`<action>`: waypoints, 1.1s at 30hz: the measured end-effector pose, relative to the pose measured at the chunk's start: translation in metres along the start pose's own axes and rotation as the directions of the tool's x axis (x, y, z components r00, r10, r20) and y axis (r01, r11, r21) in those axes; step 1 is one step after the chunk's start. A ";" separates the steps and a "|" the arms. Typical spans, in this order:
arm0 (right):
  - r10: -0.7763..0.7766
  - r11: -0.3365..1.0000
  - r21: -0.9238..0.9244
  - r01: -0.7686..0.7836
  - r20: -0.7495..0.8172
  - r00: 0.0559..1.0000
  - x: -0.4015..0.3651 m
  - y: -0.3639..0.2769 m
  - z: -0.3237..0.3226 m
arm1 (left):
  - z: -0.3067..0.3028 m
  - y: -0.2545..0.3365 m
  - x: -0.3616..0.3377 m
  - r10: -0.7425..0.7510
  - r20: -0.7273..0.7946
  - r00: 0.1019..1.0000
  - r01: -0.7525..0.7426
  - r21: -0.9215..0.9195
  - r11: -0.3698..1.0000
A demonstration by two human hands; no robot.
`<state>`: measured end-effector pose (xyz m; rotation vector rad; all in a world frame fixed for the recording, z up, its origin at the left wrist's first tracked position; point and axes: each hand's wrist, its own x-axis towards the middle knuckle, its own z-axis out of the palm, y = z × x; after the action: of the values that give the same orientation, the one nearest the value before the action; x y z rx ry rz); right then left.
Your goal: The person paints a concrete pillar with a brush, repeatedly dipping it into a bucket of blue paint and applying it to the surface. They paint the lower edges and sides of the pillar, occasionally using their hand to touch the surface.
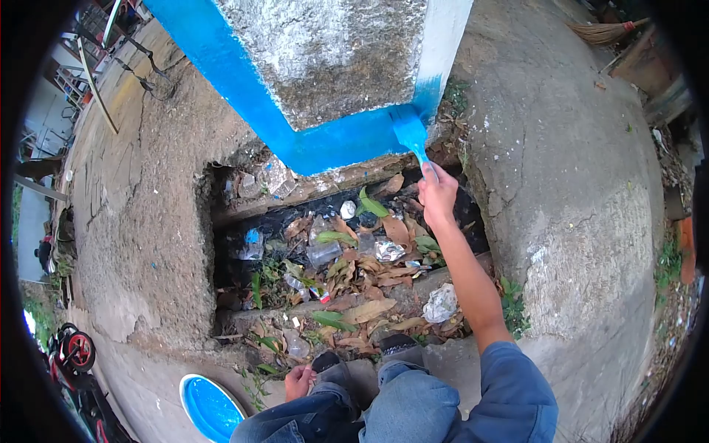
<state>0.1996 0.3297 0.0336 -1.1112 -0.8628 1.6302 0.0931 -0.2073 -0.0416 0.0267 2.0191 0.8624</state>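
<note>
My right hand [439,193] is closed around the handle of a paintbrush [410,131] coated in blue. Its bristles touch the lower right corner of a pillar, on the blue painted band [340,140]. Above that band the pillar's face [332,59] is rough, grey and white. On the right side, the narrow edge [444,37] is white higher up and blue at the bottom. My left hand [299,382] is low beside my leg, fingers curled, with nothing visible in it. A white-rimmed container of blue paint [210,410] stands on the ground to its left.
Between my feet and the pillar lies a sunken pit with a broken concrete edge [203,258], holding dry leaves [369,310], plastic and crumpled foil [389,249]. Cracked concrete [576,170] spreads on both sides. A motorbike wheel [78,351] is at lower left, a broom [602,32] at upper right.
</note>
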 end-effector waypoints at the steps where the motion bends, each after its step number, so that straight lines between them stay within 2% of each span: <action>1: 0.000 1.000 0.003 0.000 0.002 1.000 0.006 0.010 -0.006 | -0.001 -0.001 0.000 0.016 -0.003 1.000 -0.016 0.009 1.000; 3: -0.031 0.999 -0.032 0.027 -0.128 0.991 0.014 0.026 -0.017 | -0.002 -0.003 0.001 0.025 -0.006 1.000 -0.024 0.021 0.999; 4: 0.016 0.997 -0.067 -0.026 -0.135 0.991 0.016 0.030 -0.023 | -0.002 -0.005 -0.001 0.026 -0.005 1.000 -0.026 0.015 1.000; 5: 0.019 0.997 -0.070 -0.029 -0.140 0.990 0.025 0.043 -0.029 | -0.002 -0.006 -0.001 0.035 -0.002 0.999 -0.035 0.008 0.999; 8: -0.017 0.961 -0.271 -0.053 -0.248 0.969 0.060 0.094 -0.043 | -0.003 -0.005 -0.002 0.001 0.011 1.000 -0.002 0.034 0.999; 9: -0.016 0.961 -0.270 -0.054 -0.249 0.968 0.065 0.100 -0.043 | -0.003 -0.007 -0.001 0.001 0.011 1.000 -0.001 0.035 0.999; 11: 0.154 0.920 -0.317 -0.231 -0.250 0.956 0.073 0.109 -0.043 | -0.003 -0.009 -0.001 0.013 0.009 1.000 -0.013 0.032 0.999; 15: 0.214 0.927 -0.255 -0.274 -0.240 0.947 0.083 0.109 -0.027 | -0.003 -0.008 -0.003 0.015 0.008 1.000 -0.015 0.015 1.000; 17: 0.224 0.939 -0.207 -0.275 -0.240 0.945 0.082 0.085 -0.015 | -0.004 -0.008 -0.002 0.037 -0.008 0.999 -0.037 -0.009 0.999; 19: 0.222 0.971 -0.034 -0.236 -0.238 0.946 0.078 0.052 -0.006 | -0.006 -0.006 -0.004 0.040 -0.022 0.999 -0.040 -0.001 0.999; 25: 0.085 0.995 0.053 -0.081 -0.092 0.992 0.043 -0.078 0.012 | 0.001 -0.014 0.006 0.038 0.018 0.999 -0.037 -0.036 0.999; 29: -0.054 0.998 0.017 0.055 -0.062 0.997 0.008 -0.163 0.027 | 0.005 -0.010 0.013 0.045 0.056 0.997 -0.041 -0.058 0.997; 30: -0.142 0.988 0.059 0.141 0.013 0.990 0.000 -0.180 0.028 | 0.005 -0.011 0.016 0.046 0.061 0.997 -0.043 -0.059 0.997; 31: -0.231 0.969 0.108 0.221 0.083 0.970 -0.003 -0.188 0.027 | 0.004 -0.015 0.020 0.052 0.059 0.997 -0.050 -0.025 0.998; 33: -0.287 0.955 0.102 0.278 0.088 0.954 -0.005 -0.189 0.028 | 0.004 -0.016 0.020 0.057 0.061 0.997 -0.058 0.011 0.998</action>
<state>0.2332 0.3804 0.2145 -0.8066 -0.9591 1.4789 0.0893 -0.2103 -0.0676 0.1171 1.9751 0.8747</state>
